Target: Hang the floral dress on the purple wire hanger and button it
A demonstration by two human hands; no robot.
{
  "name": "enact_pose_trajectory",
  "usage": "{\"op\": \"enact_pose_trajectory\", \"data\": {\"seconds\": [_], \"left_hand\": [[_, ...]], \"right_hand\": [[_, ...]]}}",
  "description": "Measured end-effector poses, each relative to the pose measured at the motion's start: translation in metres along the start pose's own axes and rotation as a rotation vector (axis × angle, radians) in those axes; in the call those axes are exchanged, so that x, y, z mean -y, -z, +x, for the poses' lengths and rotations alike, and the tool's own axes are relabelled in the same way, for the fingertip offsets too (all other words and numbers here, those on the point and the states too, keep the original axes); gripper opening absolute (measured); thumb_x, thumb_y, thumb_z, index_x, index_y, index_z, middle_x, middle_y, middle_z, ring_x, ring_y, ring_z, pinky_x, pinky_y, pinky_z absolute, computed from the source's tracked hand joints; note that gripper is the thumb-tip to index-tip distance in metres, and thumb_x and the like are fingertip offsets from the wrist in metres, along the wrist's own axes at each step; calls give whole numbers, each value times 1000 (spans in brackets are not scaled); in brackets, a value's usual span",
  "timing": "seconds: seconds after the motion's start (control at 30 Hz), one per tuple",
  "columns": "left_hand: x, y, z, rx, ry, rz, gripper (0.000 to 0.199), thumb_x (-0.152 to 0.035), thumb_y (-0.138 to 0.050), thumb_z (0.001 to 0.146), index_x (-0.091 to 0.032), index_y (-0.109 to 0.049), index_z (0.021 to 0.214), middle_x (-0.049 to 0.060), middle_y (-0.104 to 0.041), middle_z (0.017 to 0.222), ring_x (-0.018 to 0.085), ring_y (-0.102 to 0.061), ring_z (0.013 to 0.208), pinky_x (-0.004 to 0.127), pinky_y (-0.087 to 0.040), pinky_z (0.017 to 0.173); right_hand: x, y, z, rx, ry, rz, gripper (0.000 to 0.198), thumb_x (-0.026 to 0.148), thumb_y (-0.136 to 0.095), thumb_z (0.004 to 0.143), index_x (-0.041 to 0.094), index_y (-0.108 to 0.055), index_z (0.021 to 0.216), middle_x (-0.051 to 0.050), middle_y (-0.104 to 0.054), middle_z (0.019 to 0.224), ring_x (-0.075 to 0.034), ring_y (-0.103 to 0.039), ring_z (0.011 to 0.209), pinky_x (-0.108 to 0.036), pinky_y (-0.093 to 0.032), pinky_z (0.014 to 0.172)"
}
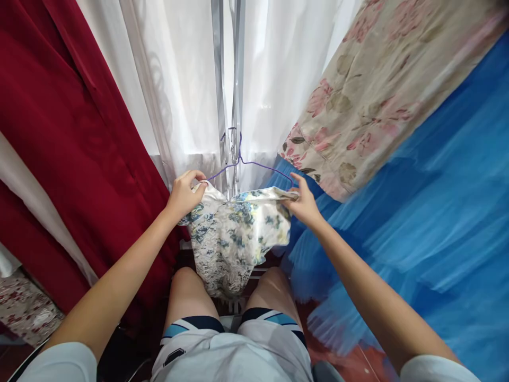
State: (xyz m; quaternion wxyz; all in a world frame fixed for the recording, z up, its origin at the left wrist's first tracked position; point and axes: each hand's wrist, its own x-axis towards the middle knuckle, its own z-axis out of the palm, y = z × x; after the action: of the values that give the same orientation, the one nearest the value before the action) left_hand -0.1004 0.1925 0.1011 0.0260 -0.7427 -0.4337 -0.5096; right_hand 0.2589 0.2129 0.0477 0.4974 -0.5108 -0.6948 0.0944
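Note:
A white top with blue and yellow flowers (234, 233) hangs in front of me from a thin purple clothes hanger (258, 164). Its upper edge is stretched between my two hands. My left hand (187, 192) is closed in a pinch on the left shoulder of the top, by the hanger's left end. At the other shoulder, my right hand (303, 200) grips the fabric, its index finger raised beside the hanger's right end. The hanger's hook sits against upright metal bars (227, 74), where small metal pieces crowd it; I cannot tell what it hooks onto.
Dark red cloth (75, 138) hangs to the left, and white curtains (278, 79) behind the bars. A beige floral garment (358, 101) and blue ruffled tulle (421, 223) fill the right side. My bare knees (186, 289) are close below the top.

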Motion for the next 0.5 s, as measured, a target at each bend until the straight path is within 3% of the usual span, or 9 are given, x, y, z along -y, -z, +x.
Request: {"op": "enact_pose_trajectory", "data": {"seconds": [0.1, 0.23, 0.33, 0.43, 0.5], "left_hand": [[-2, -1, -2, 15, -54, 33, 11, -20, -58, 82, -19, -66, 90, 4, -67, 91, 20, -62, 90, 28, -46, 77], [2, 5, 3, 12, -57, 123, 15, -27, -58, 85, -19, -69, 93, 6, -66, 96, 21, -61, 89, 30, -46, 79], [25, 13, 10, -42, 8, 169, 23, -37, -64, 83, -20, -70, 97, 6, -65, 104, 20, -60, 85, 30, -45, 78], [58, 10, 15, 0, 147, -3, 30, -43, -66, 81, -17, -69, 95, 6, -68, 97, 20, -61, 82, 31, -46, 80], [74, -1, 12, 101, 237, -185, 33, -45, -62, 83, -15, -69, 95, 7, -70, 94, 21, -62, 87, 32, -47, 83]], "right_hand": [[-18, 14, 19, 9, -138, 69, 93, 27, -76, 65, 9, -38, 149, -5, -68, 84, -16, -57, 61, -30, -47, 60], [-20, 30, 42, 302, -239, 112, 50, 27, -80, 63, 11, -71, 109, -5, -71, 86, -17, -60, 69, -28, -49, 64], [-8, 60, 48, 586, -219, 112, 24, 34, -82, 66, 13, -74, 75, -4, -68, 70, -15, -58, 61, -25, -46, 55], [2, 90, 43, 871, -220, 204, 34, 45, -80, 70, 14, -69, 61, -3, -63, 58, -13, -55, 53, -24, -43, 50], [8, 96, 33, 890, -263, 366, 41, 54, -80, 67, 14, -71, 67, -6, -68, 64, -16, -62, 58, -27, -49, 56]]}}
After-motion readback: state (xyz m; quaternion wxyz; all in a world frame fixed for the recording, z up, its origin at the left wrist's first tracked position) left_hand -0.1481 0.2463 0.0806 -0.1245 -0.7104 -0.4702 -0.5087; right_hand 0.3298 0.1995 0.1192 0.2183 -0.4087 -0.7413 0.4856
